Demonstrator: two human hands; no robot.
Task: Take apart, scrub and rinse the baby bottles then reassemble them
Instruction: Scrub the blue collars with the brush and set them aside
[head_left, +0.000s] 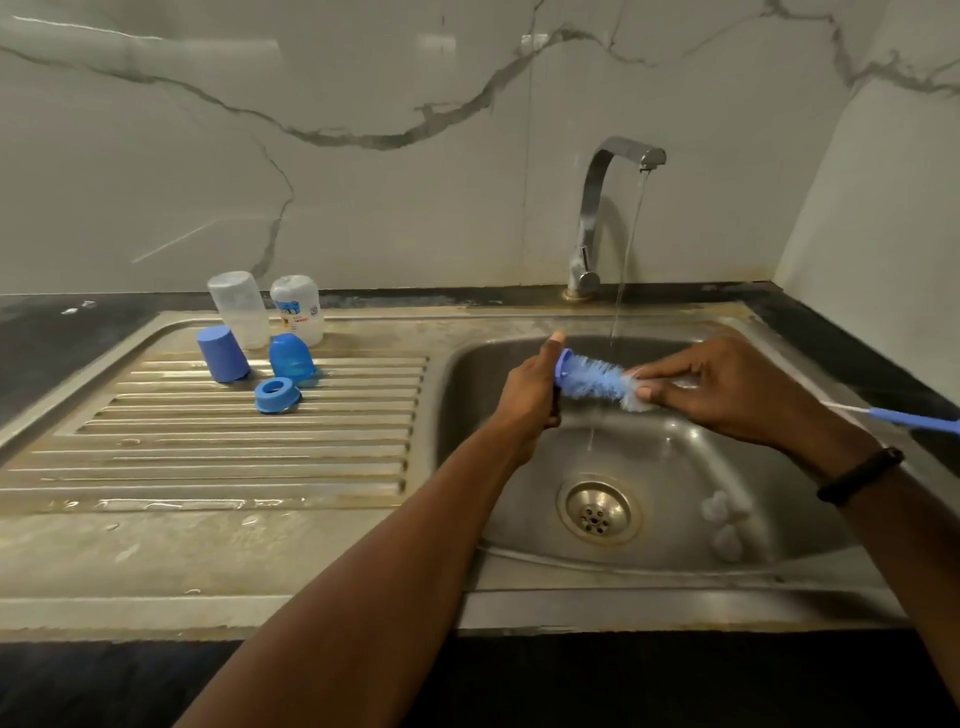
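Over sink basin (675, 467), tap (618, 156) running. Left hand (530, 395) grips a blue collar ring (563, 364); right hand (727, 389) pinches bottle brush (597, 382) bristles threaded through it. Two bottles (239, 309) inverted on drainboard (208, 452), beside blue caps (223, 355).

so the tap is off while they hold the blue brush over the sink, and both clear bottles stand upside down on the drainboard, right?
Not quite: the tap is running. The head view shows a thin stream of water falling from its spout into the sink. The rest holds: both hands, left hand and right hand, hold the blue brush over the sink, and the two clear bottles stand upside down on the drainboard.
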